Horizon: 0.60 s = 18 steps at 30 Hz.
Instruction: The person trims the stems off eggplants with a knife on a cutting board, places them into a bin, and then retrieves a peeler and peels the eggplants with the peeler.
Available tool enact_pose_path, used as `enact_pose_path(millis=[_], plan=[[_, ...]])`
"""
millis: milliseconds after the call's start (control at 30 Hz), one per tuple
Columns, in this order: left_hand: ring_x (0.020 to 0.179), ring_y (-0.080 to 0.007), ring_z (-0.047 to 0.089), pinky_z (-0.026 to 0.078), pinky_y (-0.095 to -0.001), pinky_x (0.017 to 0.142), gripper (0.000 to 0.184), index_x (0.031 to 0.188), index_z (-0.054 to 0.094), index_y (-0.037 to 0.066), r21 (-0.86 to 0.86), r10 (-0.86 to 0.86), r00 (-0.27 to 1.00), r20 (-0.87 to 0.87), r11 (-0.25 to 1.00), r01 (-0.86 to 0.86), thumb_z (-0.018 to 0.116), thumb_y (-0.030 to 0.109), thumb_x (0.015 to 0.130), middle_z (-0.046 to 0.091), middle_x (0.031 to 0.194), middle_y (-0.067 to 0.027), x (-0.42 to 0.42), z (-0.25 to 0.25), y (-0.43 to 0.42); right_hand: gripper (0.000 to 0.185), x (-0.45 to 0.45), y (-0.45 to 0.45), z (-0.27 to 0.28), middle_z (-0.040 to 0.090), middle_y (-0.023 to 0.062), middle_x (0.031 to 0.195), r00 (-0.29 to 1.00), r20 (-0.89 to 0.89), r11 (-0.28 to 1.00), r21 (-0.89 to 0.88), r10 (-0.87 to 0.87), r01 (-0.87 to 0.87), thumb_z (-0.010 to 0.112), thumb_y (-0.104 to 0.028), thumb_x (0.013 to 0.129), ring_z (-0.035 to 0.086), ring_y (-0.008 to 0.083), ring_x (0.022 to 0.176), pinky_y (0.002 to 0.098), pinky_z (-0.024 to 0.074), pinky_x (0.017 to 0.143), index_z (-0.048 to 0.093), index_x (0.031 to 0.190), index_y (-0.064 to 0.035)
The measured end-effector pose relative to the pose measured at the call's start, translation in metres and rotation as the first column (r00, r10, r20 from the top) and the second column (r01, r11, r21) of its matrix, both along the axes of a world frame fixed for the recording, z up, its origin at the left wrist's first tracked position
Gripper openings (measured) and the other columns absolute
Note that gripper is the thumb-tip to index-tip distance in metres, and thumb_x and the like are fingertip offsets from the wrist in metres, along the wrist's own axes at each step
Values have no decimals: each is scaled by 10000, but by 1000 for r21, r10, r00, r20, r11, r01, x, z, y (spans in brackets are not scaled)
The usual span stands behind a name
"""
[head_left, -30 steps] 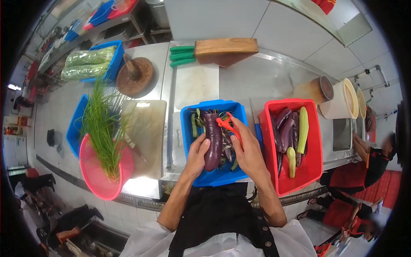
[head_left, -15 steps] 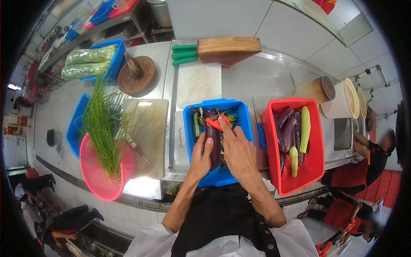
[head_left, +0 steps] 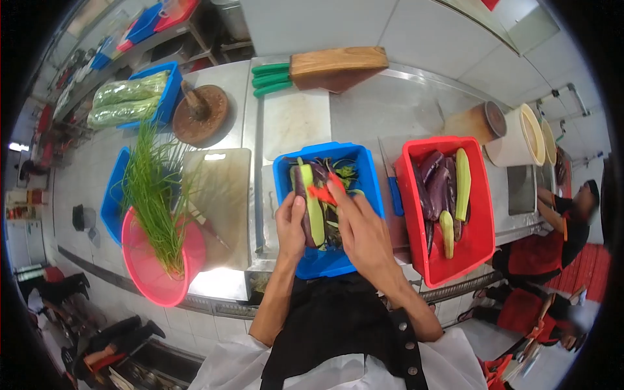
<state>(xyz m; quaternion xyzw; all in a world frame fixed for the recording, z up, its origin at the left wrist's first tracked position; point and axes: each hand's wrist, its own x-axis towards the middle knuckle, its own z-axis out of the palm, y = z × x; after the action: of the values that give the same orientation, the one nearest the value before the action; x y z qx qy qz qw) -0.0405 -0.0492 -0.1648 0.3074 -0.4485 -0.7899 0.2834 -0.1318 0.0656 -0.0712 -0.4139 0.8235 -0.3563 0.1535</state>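
Observation:
An eggplant [head_left: 309,211] stands upright in my left hand [head_left: 290,227], over the blue tub [head_left: 318,265]. Pale green flesh shows in a long strip down its front, with purple skin on either side. My right hand [head_left: 361,227] grips a red-orange peeler [head_left: 325,190] close to the eggplant's upper right side. Dark and green peelings [head_left: 348,170] lie in the tub beneath. To the right, a red tub [head_left: 471,244] contains several purple eggplants [head_left: 442,188] and two peeled pale green ones [head_left: 462,185].
A knife with a blue handle [head_left: 395,195] lies between the tubs. Left are a cutting board [head_left: 224,195], a pink basket [head_left: 146,279] of long green stalks, and a stone mortar [head_left: 211,123]. A knife block [head_left: 341,65] lies behind. Co-workers stand at both sides.
A peeled strip now shows on the eggplant, which was purple at the front before. The peeler has shifted slightly off to its right. My view has moved slightly.

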Motion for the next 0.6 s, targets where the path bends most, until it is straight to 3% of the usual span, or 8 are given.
enact_pose_path(millis=[67,200,267,300,333,467,533,600], plan=[[839,-63,549,450,-229,731,311,1077,624,-19,-101,-79,997,7,992,80,532,271,1014,640,947,-21,4,1,6,528,-9,-8,3,540,181,1025,999,-24,999,11,-36,36,554,-75,915,628,407,742,484,514,612,455,1429,-147],[801,-54,540,443,-229,706,298,1018,634,-8,-128,-51,998,27,990,54,512,263,1026,629,893,-8,5,10,8,535,-2,-4,0,543,173,1045,999,-40,998,54,20,-18,551,-70,909,625,409,723,479,519,602,451,1429,-143],[758,-51,526,439,-230,674,322,947,635,2,51,145,989,7,988,-145,482,269,1040,610,833,4,7,-11,2,537,16,12,-5,543,170,1060,998,12,997,49,63,-63,547,-67,906,625,409,717,477,520,600,451,1429,-143],[731,-53,522,435,-236,642,354,897,621,12,-23,241,967,89,971,-240,460,289,1049,600,807,5,2,-5,-6,535,29,27,-9,541,169,1055,987,40,966,202,157,-162,548,-64,903,620,412,703,479,520,596,457,1424,-141],[708,-62,525,435,-241,632,368,898,622,11,31,308,949,70,950,-310,453,300,1051,596,787,-1,3,-15,-15,532,38,40,-15,539,169,1049,966,76,903,345,247,-258,550,-62,899,615,415,688,482,519,592,463,1419,-138],[744,-111,589,483,-277,685,394,949,623,12,46,209,978,19,977,-210,428,338,1053,629,829,-41,-2,-20,-24,544,47,56,-36,536,172,1015,960,85,906,317,266,-279,558,-65,896,610,414,666,493,511,580,455,1423,-149],[779,-132,610,499,-303,741,422,1023,619,5,-15,126,980,153,992,-125,398,362,1059,644,882,-60,2,-18,-4,537,19,22,-16,531,178,990,998,-24,998,-37,50,-51,554,-73,905,607,419,657,498,505,584,452,1426,-149],[740,-115,573,477,-287,700,442,1048,625,7,-1,115,978,175,993,-116,371,369,1065,628,868,-40,-8,10,16,527,-1,0,-3,536,180,998,1000,-28,1000,5,11,-11,546,-72,912,609,417,675,501,501,592,453,1426,-143]])
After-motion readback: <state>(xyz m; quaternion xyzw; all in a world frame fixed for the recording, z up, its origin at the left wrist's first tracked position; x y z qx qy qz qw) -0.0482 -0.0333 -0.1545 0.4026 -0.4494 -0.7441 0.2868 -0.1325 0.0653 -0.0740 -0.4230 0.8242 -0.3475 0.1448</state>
